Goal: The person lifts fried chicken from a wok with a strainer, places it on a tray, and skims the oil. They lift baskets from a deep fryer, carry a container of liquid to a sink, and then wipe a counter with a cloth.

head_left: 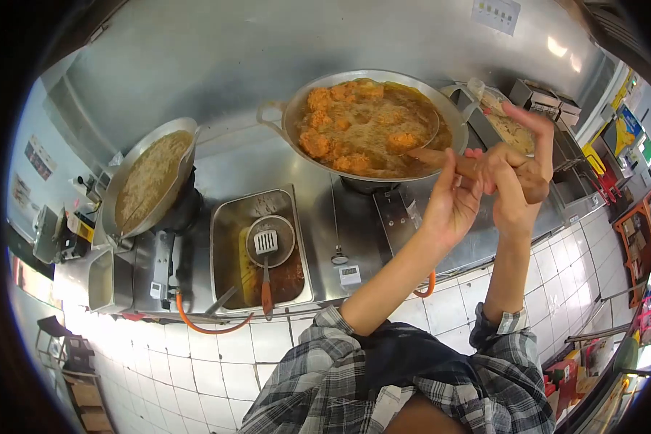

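A large wok [273,124] of bubbling oil holds several orange-brown fried pieces [315,143]. A skimmer with a wooden handle [430,156] reaches into the oil at the wok's right side; its round head is mostly submerged, with a fried piece [403,140] over it. My left hand [456,206] is closed around the handle just outside the rim, thumb pointing up. Nearer the handle's end, my right hand [513,184] grips it too, with one finger stretched out upward. The fingers overlap, so part of the grip is hidden.
A second wok [152,173] of frothy oil stands at the left. Between them, a sink [296,267] holds a round strainer [288,224] and a slotted spatula [266,249]. A small timer [349,275] sits on the counter edge. Trays of pale coating [510,130] lie at the right.
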{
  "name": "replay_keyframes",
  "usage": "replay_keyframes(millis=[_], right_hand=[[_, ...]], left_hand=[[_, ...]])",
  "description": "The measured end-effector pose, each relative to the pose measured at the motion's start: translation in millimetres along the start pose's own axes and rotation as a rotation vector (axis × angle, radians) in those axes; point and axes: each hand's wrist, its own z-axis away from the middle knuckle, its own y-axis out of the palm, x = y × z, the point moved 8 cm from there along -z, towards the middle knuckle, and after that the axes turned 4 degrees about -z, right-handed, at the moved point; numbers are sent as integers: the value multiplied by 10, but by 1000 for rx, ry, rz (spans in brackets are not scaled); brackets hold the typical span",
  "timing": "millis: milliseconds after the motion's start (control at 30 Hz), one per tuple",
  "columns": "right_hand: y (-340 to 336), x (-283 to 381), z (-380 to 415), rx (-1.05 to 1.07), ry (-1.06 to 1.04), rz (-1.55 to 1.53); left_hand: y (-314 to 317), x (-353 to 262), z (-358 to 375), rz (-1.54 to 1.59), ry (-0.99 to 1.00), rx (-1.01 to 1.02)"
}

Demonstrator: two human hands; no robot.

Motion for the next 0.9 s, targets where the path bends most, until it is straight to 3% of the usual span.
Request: replay_keyframes(millis=[133,267,333,500,667,767,833,900], right_hand=[[82,63,-187,37,65,-302],[40,-145,-155,42,-5,-185],[44,-55,-157,55,-14,-274],[-109,-160,-161,-34,-30,-316],[-70,-223,-768,90,116,-447],[-155,-280,-1342,-65,84,-352],[-290,-347,-1703,-166,-77,-269],[-374,-515,-1888,-207,-198,-211]], left_hand=[[171,38,28,6,27,-79],[11,-66,-116,-39,57,8],[72,-20,-41,-22,61,-70],[-92,-68,-177,-142,90,-29],[326,-29,-355,-73,55,55],[409,-73,-358,-30,89,36],[259,-136,-185,-458,136,-18],[48,-118,81,-554,34,-58]])
